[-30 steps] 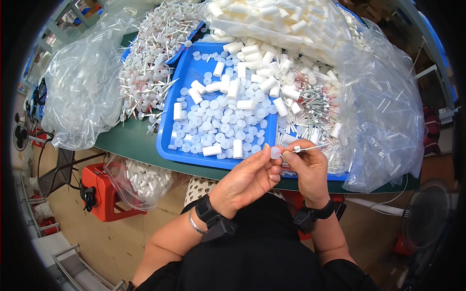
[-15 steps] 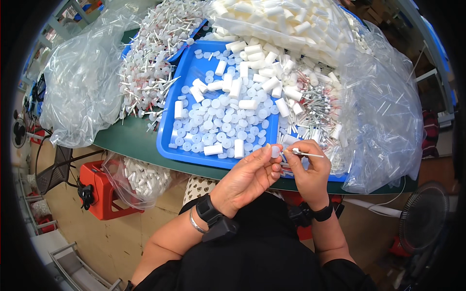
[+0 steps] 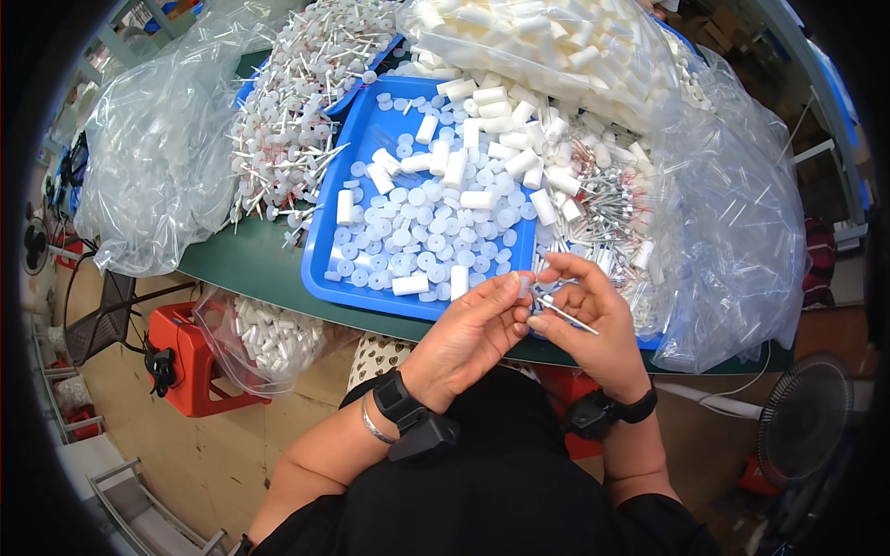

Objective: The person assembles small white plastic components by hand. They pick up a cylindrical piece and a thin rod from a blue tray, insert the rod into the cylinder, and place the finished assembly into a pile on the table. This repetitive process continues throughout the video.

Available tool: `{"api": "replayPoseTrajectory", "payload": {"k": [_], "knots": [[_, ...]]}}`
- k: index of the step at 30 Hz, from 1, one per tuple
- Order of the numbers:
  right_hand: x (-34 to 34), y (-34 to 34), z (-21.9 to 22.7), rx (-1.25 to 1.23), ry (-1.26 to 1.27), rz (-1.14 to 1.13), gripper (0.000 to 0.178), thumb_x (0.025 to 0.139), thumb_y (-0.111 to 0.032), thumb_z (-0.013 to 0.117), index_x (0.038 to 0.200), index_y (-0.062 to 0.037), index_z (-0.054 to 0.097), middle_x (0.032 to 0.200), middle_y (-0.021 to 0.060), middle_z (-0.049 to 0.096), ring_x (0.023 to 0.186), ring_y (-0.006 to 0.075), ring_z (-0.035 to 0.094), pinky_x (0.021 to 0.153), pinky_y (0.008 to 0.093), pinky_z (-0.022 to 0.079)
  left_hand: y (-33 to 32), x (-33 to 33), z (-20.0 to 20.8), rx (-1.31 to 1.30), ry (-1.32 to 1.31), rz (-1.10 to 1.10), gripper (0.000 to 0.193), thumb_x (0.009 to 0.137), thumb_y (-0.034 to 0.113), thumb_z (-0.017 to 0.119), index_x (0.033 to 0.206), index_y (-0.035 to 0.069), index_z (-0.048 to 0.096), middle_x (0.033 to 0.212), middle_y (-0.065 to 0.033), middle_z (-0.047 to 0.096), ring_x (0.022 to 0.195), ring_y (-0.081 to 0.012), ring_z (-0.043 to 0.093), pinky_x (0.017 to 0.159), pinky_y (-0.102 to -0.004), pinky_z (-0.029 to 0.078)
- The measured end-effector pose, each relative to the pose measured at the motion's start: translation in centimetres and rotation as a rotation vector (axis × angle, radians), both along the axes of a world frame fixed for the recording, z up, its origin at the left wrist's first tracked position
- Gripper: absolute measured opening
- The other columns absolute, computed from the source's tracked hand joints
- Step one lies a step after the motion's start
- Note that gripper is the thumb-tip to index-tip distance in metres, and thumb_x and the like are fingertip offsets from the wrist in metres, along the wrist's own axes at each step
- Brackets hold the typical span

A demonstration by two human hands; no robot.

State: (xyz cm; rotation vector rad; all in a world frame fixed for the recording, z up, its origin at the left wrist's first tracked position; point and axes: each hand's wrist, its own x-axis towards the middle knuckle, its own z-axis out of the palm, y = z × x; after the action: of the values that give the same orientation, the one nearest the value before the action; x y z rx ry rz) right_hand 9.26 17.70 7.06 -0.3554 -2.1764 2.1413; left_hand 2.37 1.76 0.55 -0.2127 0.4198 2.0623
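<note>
Just past the front edge of the blue tray, my two hands meet. My left hand (image 3: 475,326) is closed, pinching a translucent white disc (image 3: 525,286) between thumb and fingertips. Close beside it, my right hand (image 3: 601,326) is curled around a thin, pale metal-looking rod (image 3: 573,318) that points down and to the right. The right index finger is lifted near the disc. Whether rod and disc touch is hidden by the fingers. The blue tray (image 3: 318,243) holds many similar discs (image 3: 419,224) and white foam-like cylinders (image 3: 477,200).
Rods with discs on them are heaped (image 3: 287,130) at the back left. Loose rods (image 3: 607,199) lie right of the discs, below a clear bag of white cylinders (image 3: 547,56). Clear plastic bags (image 3: 158,176) flank the green table (image 3: 232,262). A red stool (image 3: 185,361) stands lower left, a fan (image 3: 805,417) lower right.
The rod in my right hand has swung from nearly level to slanting down to the right. My right index finger has lifted toward the disc; my left hand has barely moved.
</note>
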Motion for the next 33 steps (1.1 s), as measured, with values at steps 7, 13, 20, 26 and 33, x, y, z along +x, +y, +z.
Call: {"api": "replayPoseTrajectory", "payload": {"k": [7, 13, 20, 26, 33], "knots": [[0.3, 1.3, 1.1, 0.495, -0.008, 0.025, 0.034, 0.087, -0.005, 0.077, 0.118, 0.0015, 0.065, 0.1, 0.0107, 0.067, 0.075, 0.0144, 0.067, 0.07, 0.0271, 0.054, -0.1, -0.3, 0.7, -0.085, 0.039, 0.012, 0.032, 0.101, 0.026, 0.064, 0.121, 0.001, 0.062, 0.097, -0.0007, 0.063, 0.085, -0.0084, 0.057, 0.078, -0.0239, 0.05], [0.3, 0.6, 0.6, 0.649, 0.099, 0.032, 0.013, 0.09, -0.01, 0.074, 0.095, 0.0022, 0.072, 0.081, 0.0107, 0.069, 0.063, 0.0188, 0.066, 0.06, 0.0297, 0.052, 0.0, 0.0, 1.0, -0.155, 0.102, 0.013, 0.031, 0.101, 0.024, 0.064, 0.121, 0.0, 0.062, 0.095, -0.0011, 0.063, 0.083, -0.008, 0.058, 0.077, -0.0233, 0.05], [0.3, 0.9, 0.9, 0.76, 0.167, 0.044, 0.027, 0.084, -0.005, 0.079, 0.108, -0.0002, 0.068, 0.084, 0.009, 0.069, 0.064, 0.0153, 0.067, 0.055, 0.0283, 0.051, -0.1, 0.0, 1.5, -0.168, 0.113, 0.035, 0.03, 0.101, 0.022, 0.064, 0.121, 0.0, 0.063, 0.094, -0.0011, 0.063, 0.083, -0.0077, 0.058, 0.078, -0.0233, 0.05], [0.4, 1.2, 0.8, 0.847, 0.29, 0.056, 0.019, 0.085, -0.005, 0.077, 0.102, -0.0005, 0.069, 0.082, 0.0102, 0.067, 0.063, 0.0197, 0.067, 0.055, 0.0306, 0.052, 0.0, 0.0, 1.4, -0.192, 0.098, 0.03, 0.029, 0.101, 0.022, 0.064, 0.12, 0.0, 0.063, 0.093, -0.001, 0.063, 0.083, -0.0073, 0.058, 0.077, -0.0228, 0.05], [0.5, 0.9, -0.5, 0.796, 0.216, 0.073, 0.009, 0.093, -0.011, 0.07, 0.094, -0.0018, 0.069, 0.074, 0.0114, 0.065, 0.057, 0.021, 0.061, 0.054, 0.0311, 0.048, 0.1, 0.4, 1.2, -0.201, 0.181, 0.027, 0.031, 0.1, 0.02, 0.066, 0.123, -0.001, 0.063, 0.092, 0.0001, 0.063, 0.081, -0.0075, 0.058, 0.078, -0.0228, 0.05]]}}
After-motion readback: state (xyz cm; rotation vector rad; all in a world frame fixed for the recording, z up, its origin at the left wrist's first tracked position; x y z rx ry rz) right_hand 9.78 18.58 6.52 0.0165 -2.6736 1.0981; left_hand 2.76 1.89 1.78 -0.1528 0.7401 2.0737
